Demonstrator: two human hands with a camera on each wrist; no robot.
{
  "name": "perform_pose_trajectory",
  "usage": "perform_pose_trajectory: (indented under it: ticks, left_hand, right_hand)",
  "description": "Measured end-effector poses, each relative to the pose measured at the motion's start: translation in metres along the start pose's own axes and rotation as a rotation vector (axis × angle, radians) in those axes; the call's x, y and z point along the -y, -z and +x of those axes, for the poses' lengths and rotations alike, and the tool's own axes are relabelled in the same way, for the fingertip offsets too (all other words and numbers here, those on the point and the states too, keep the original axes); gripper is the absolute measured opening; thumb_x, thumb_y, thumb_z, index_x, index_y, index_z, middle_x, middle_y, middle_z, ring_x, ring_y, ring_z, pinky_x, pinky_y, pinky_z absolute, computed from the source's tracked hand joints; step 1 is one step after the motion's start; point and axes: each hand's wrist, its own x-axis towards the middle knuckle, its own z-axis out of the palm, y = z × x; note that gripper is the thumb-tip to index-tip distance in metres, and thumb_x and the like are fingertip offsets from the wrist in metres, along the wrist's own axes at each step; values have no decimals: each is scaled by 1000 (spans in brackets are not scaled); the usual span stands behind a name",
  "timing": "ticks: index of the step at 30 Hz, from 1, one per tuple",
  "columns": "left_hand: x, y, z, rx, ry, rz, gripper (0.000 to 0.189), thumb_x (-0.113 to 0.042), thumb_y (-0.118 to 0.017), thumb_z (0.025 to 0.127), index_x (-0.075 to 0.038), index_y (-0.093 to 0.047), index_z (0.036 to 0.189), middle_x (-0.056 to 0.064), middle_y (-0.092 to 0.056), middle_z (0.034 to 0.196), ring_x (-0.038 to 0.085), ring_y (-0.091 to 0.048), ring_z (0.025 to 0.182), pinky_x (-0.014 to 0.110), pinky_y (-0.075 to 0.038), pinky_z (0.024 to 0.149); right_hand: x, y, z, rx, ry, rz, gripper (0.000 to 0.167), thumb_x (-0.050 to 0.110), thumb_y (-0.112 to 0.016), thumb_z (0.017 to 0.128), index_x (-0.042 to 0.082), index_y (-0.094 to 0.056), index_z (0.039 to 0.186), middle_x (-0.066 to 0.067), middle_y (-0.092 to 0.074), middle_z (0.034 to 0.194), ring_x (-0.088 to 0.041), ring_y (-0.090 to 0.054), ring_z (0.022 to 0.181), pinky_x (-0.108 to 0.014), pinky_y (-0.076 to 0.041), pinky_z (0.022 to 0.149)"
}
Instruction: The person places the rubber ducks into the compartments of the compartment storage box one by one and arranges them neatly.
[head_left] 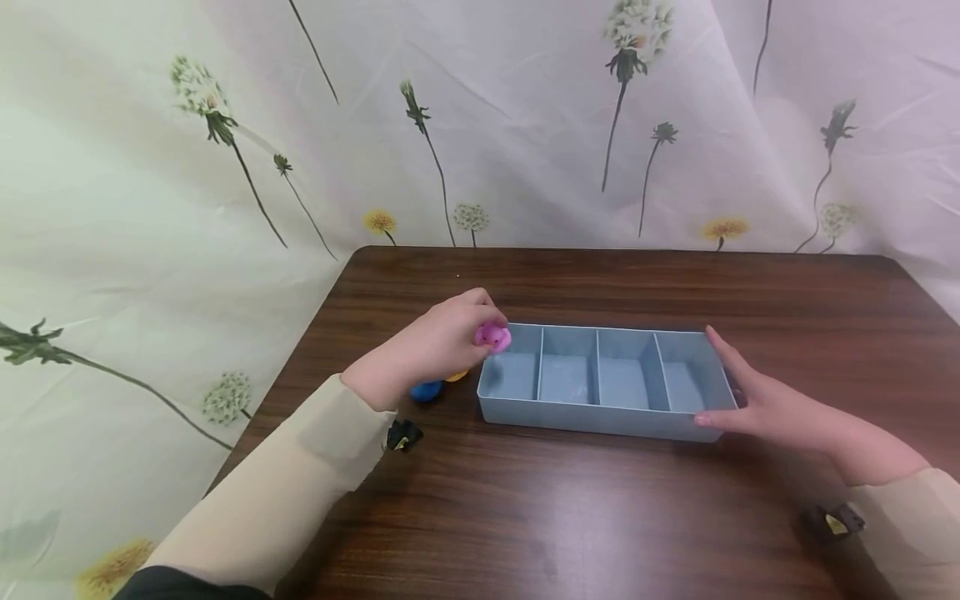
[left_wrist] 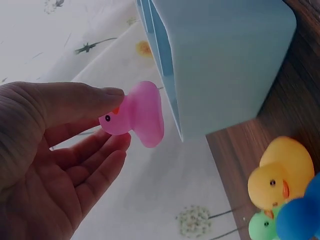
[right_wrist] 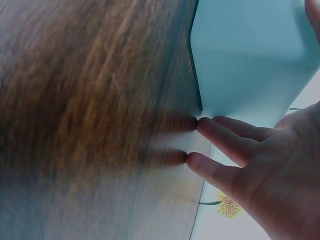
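Observation:
Thumb and fingers of my left hand (head_left: 453, 329) pinch a pink rubber duck (left_wrist: 144, 114). It is held at the left end of a pale blue divided box (head_left: 592, 419), close over the rim in the head view. At the box's right end, my right hand (head_left: 780, 412) spans the width, thumb on the front wall and index finger at the back corner. In the right wrist view, other fingers (right_wrist: 227, 140) of that hand stretch along the tabletop beside the box. The box's compartments look bare inside.
Left of the box, partly behind my left hand, sit a yellow duck (left_wrist: 285, 167), a green duck (left_wrist: 260, 227) and a blue toy (left_wrist: 297, 219). All stand on a dark wooden table (head_left: 525, 508). A flower-printed cloth (head_left: 525, 125) hangs behind it.

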Motion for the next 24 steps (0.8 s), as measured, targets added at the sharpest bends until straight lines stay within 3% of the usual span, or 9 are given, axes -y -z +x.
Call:
perform_pose_trajectory:
  ticks: [11, 24]
  left_hand:
    - [-19, -15, 12, 61, 20, 44, 24, -11, -76, 87, -9, -72, 111, -1, -52, 95, 14, -53, 83, 25, -47, 73]
    - [-18, -33, 17, 105, 0, 127, 23, -15, -76, 88, -11, -71, 110, 0, -52, 94, 14, -54, 83, 26, -48, 73]
  right_hand:
    - [-1, 1, -1, 20, 2, 29, 112, 28, -76, 88, 35, 13, 155, -30, -1, 158, -57, -15, 137, -73, -24, 99]
    - [-2, 0, -1, 15, 11, 20, 112, 29, -76, 88, 34, 12, 156, -28, 0, 159, -56, -13, 139, -74, -22, 99]
